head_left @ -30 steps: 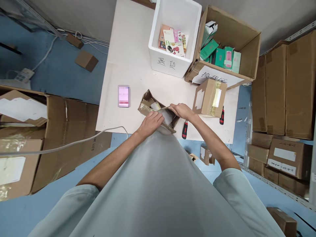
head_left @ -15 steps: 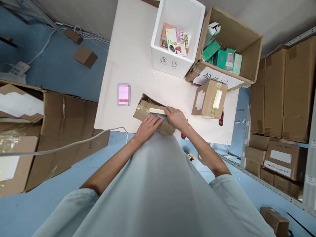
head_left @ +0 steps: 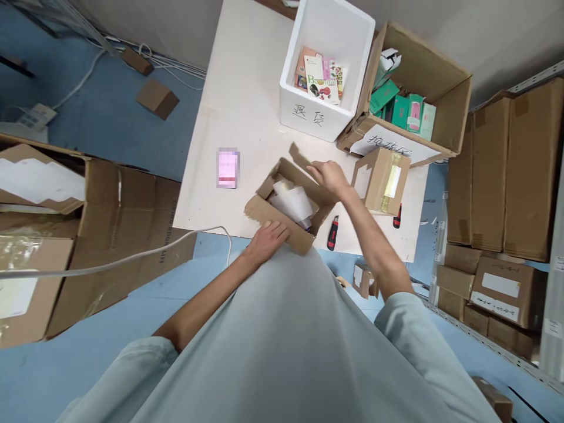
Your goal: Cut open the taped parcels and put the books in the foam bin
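A small cardboard box (head_left: 288, 226) stands with its flaps folded back at the table's near edge. Inside it lies a crumpled whitish wrapping (head_left: 293, 201); what is under that is hidden. My left hand (head_left: 268, 239) grips the near flap, its fingertips curled over the cardboard. With bent fingers my right hand (head_left: 328, 176) clasps the raised far flap (head_left: 300, 157). A red and black utility knife (head_left: 333, 233) rests on the table to the right of the box.
A taped carton (head_left: 374, 182) stands right of my right hand. Behind are a white foam box (head_left: 315, 120) with booklets and a large carton (head_left: 440, 76) with green boxes. A pink, blurred item (head_left: 228, 168) lies left. A grey cable (head_left: 154, 254) crosses the lower left.
The box top, closed before, is now open and the wrapping inside shows. My right hand has moved up and away, lifting the far flap; my left stays at the near side.
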`<action>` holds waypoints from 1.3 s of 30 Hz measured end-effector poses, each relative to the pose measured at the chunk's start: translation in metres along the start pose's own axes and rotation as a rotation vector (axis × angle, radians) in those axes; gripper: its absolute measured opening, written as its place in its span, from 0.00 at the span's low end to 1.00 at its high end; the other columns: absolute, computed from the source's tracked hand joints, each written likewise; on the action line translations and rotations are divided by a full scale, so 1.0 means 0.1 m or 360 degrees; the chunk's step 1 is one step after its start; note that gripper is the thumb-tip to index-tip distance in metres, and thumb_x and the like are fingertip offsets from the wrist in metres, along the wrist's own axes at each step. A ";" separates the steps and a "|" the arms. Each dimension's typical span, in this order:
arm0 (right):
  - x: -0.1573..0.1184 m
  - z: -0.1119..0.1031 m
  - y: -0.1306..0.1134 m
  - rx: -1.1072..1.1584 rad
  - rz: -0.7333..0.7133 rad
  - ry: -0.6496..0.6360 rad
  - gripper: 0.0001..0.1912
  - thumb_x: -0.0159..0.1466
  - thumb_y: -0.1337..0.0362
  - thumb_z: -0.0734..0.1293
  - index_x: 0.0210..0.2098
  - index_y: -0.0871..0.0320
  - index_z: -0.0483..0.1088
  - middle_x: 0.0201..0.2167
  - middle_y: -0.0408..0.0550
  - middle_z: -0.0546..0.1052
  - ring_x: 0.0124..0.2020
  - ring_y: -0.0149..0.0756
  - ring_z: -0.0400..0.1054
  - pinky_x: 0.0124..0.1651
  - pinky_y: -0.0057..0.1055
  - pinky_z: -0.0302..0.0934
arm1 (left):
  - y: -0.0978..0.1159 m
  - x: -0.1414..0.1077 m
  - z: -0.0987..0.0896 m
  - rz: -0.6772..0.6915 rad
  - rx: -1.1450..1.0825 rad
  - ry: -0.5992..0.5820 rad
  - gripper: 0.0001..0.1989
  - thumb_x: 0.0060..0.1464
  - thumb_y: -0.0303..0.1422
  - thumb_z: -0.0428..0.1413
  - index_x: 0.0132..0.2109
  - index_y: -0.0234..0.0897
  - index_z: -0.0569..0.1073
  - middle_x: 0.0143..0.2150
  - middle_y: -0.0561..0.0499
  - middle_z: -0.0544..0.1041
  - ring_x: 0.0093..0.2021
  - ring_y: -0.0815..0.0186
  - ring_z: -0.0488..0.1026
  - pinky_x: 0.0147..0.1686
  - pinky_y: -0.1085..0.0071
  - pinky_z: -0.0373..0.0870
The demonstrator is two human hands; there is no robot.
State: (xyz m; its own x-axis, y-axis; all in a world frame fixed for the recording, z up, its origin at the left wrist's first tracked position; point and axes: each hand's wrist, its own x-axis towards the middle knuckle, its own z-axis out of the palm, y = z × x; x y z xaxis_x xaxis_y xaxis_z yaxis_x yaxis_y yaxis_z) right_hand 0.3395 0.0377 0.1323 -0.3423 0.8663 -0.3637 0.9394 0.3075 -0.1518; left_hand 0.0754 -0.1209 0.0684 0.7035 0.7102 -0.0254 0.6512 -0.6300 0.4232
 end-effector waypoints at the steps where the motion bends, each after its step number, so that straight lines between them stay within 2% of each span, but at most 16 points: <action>1: 0.01 -0.02 0.11 0.0006 0.0055 -0.0007 0.29 0.87 0.51 0.52 0.56 0.60 0.81 0.51 0.65 0.88 0.52 0.55 0.81 0.53 0.38 0.64 | -0.04 -0.08 0.02 -0.0026 -0.0016 -0.0016 0.15 0.77 0.24 0.49 0.46 0.40 0.80 0.43 0.40 0.79 0.46 0.50 0.74 0.46 0.56 0.68; 3: 0.01 0.00 0.25 0.0036 0.0116 -0.0024 0.28 0.86 0.49 0.55 0.57 0.61 0.80 0.50 0.66 0.87 0.52 0.56 0.81 0.53 0.38 0.65 | -0.15 -0.19 0.06 -0.0088 -0.0023 -0.0040 0.14 0.75 0.23 0.50 0.49 0.40 0.80 0.45 0.39 0.80 0.48 0.50 0.74 0.48 0.55 0.69; 5: 0.01 0.07 0.28 0.0067 0.0199 -0.0006 0.29 0.85 0.47 0.57 0.64 0.62 0.77 0.51 0.66 0.87 0.53 0.58 0.80 0.55 0.40 0.66 | -0.24 -0.23 0.06 -0.0101 -0.0039 -0.0094 0.14 0.74 0.23 0.51 0.52 0.40 0.80 0.48 0.39 0.80 0.51 0.48 0.75 0.50 0.54 0.70; 7: 0.00 0.19 0.28 0.0080 0.0327 0.0073 0.32 0.85 0.46 0.58 0.74 0.63 0.69 0.57 0.67 0.85 0.56 0.60 0.80 0.58 0.44 0.68 | -0.30 -0.21 0.06 -0.0088 -0.0097 -0.0181 0.14 0.70 0.24 0.56 0.57 0.40 0.79 0.52 0.38 0.80 0.55 0.47 0.75 0.54 0.53 0.71; 9: -0.01 0.34 0.30 0.0086 0.0391 0.0166 0.35 0.84 0.48 0.59 0.81 0.65 0.60 0.67 0.71 0.79 0.62 0.62 0.77 0.63 0.48 0.69 | -0.33 -0.14 0.05 -0.0121 -0.0186 -0.0266 0.21 0.65 0.26 0.63 0.64 0.39 0.77 0.58 0.36 0.78 0.58 0.45 0.75 0.55 0.53 0.73; 10: -0.03 0.42 0.32 0.0096 0.0379 0.0200 0.34 0.84 0.50 0.59 0.81 0.65 0.61 0.71 0.72 0.75 0.65 0.62 0.75 0.66 0.50 0.68 | -0.34 -0.11 0.05 -0.0164 -0.0230 -0.0290 0.25 0.64 0.27 0.65 0.67 0.38 0.75 0.60 0.36 0.78 0.59 0.44 0.75 0.56 0.53 0.75; 12: -0.12 0.58 0.37 0.0150 0.0325 0.0229 0.29 0.84 0.54 0.59 0.76 0.64 0.69 0.76 0.70 0.70 0.70 0.61 0.71 0.72 0.53 0.66 | -0.37 -0.02 0.02 -0.0282 -0.0271 -0.0263 0.27 0.65 0.29 0.64 0.70 0.36 0.73 0.62 0.34 0.76 0.59 0.43 0.76 0.54 0.53 0.76; 15: -0.40 0.81 0.39 0.0279 0.0331 0.0272 0.26 0.84 0.55 0.58 0.68 0.61 0.79 0.75 0.67 0.72 0.71 0.60 0.70 0.75 0.56 0.65 | -0.46 0.13 -0.05 -0.0362 -0.0216 -0.0060 0.26 0.70 0.24 0.53 0.72 0.35 0.72 0.66 0.31 0.74 0.62 0.42 0.75 0.56 0.51 0.76; 18: -0.76 1.01 0.30 0.0339 0.0430 0.0356 0.26 0.81 0.52 0.63 0.69 0.61 0.77 0.72 0.68 0.75 0.70 0.61 0.70 0.73 0.56 0.66 | -0.61 0.30 -0.12 -0.0237 -0.0105 0.0058 0.24 0.69 0.19 0.48 0.64 0.37 0.78 0.66 0.32 0.75 0.66 0.42 0.71 0.62 0.47 0.71; 20: -0.96 1.11 0.23 0.0350 0.0530 0.0365 0.26 0.80 0.57 0.64 0.72 0.63 0.74 0.69 0.69 0.77 0.68 0.61 0.72 0.71 0.54 0.67 | -0.71 0.40 -0.14 -0.0141 -0.0022 0.0012 0.19 0.71 0.20 0.47 0.54 0.38 0.81 0.57 0.35 0.78 0.61 0.43 0.72 0.62 0.47 0.70; 22: -1.05 1.18 0.17 0.0375 0.0601 0.0331 0.26 0.81 0.64 0.59 0.72 0.64 0.73 0.65 0.67 0.81 0.64 0.57 0.75 0.69 0.50 0.67 | -0.76 0.47 -0.12 -0.0084 0.0033 -0.0051 0.16 0.73 0.23 0.48 0.46 0.40 0.81 0.49 0.37 0.79 0.55 0.44 0.72 0.58 0.48 0.70; 26: -0.92 1.21 0.19 0.0432 0.0569 0.0325 0.27 0.81 0.70 0.53 0.67 0.61 0.78 0.58 0.62 0.85 0.60 0.53 0.77 0.71 0.48 0.62 | -0.73 0.47 -0.01 -0.0067 0.0013 -0.0081 0.14 0.74 0.25 0.51 0.41 0.41 0.79 0.44 0.39 0.78 0.49 0.46 0.72 0.53 0.50 0.69; 32: -0.58 1.06 0.22 0.0473 0.0452 0.0416 0.25 0.81 0.71 0.55 0.65 0.60 0.79 0.61 0.58 0.85 0.63 0.51 0.74 0.78 0.50 0.54 | -0.55 0.28 0.10 -0.0245 -0.0068 -0.0070 0.10 0.71 0.26 0.55 0.42 0.41 0.79 0.43 0.40 0.79 0.48 0.47 0.74 0.52 0.51 0.67; 36: -0.56 0.98 -0.10 0.0451 0.0350 0.0544 0.23 0.82 0.67 0.57 0.69 0.60 0.77 0.69 0.62 0.79 0.70 0.53 0.69 0.75 0.48 0.61 | -0.48 0.23 0.07 -0.0323 -0.0065 -0.0123 0.07 0.69 0.27 0.56 0.45 0.41 0.80 0.46 0.38 0.80 0.50 0.45 0.74 0.52 0.50 0.68; 37: -0.56 0.98 -0.22 0.0454 0.0314 0.0494 0.23 0.83 0.64 0.59 0.70 0.60 0.76 0.69 0.63 0.79 0.70 0.53 0.70 0.74 0.47 0.64 | -0.46 0.23 0.05 -0.0331 -0.0068 -0.0136 0.07 0.68 0.27 0.57 0.46 0.41 0.80 0.47 0.38 0.80 0.51 0.44 0.75 0.52 0.49 0.68; 39: -0.53 0.98 -0.44 0.0446 0.0272 0.0228 0.23 0.82 0.57 0.65 0.71 0.60 0.74 0.68 0.64 0.79 0.68 0.55 0.72 0.70 0.47 0.68 | -0.43 0.24 0.01 -0.0347 -0.0072 -0.0152 0.08 0.65 0.28 0.59 0.50 0.40 0.79 0.50 0.37 0.80 0.54 0.42 0.75 0.54 0.48 0.69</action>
State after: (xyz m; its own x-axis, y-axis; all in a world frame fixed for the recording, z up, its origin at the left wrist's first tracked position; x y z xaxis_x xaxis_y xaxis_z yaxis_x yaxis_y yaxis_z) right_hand 0.3143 -0.0604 0.0680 -0.1560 0.9484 -0.2762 0.9342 0.0509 -0.3531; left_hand 0.0646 -0.0773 0.0487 0.5730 0.7935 -0.2052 0.7786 -0.4488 0.4387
